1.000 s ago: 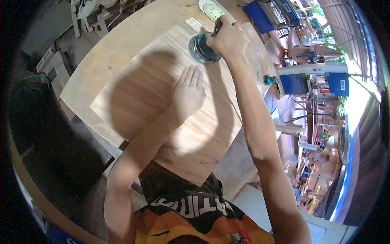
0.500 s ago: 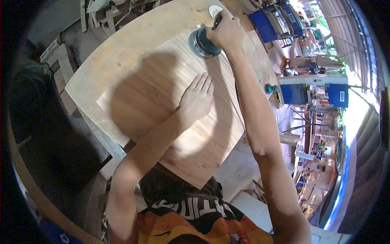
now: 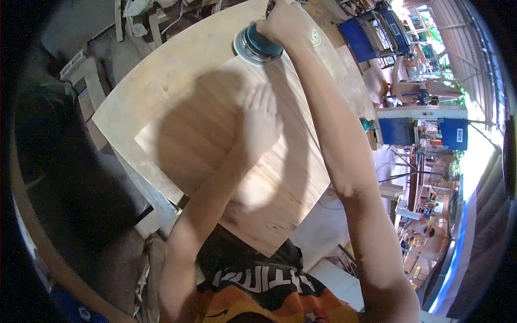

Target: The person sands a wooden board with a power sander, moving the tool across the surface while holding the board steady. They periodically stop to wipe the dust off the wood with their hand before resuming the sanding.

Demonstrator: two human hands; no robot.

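A wide, flat wooden board (image 3: pixel 293 212) with striped grain lies on a larger pale tabletop (image 3: pixel 121 107), one corner pointing at my body. My right hand (image 3: pixel 281 24) is wrapped round a teal power sander (image 3: pixel 259 46), whose round base rests at the board's far corner. The top of the sander is partly hidden by the fingers. Over the middle of the board, my left hand (image 3: pixel 262 121) has its fingers stretched out and holds nothing; it is slightly blurred. A round pale disc with holes (image 3: pixel 315 37) lies beyond my right forearm.
Another green tool (image 3: pixel 368 125) sits to the right, past my right arm. Blue cabinets (image 3: pixel 398 131) and a seated person (image 3: pixel 420 227) are farther off. Wood scraps (image 3: pixel 156 27) are piled at the back left. A metal table edge (image 3: pixel 148 185) runs along the left.
The sander and my right hand have moved left and slightly away, to the board's far corner. My left hand has blurred, still over the board. The view has shifted slightly.
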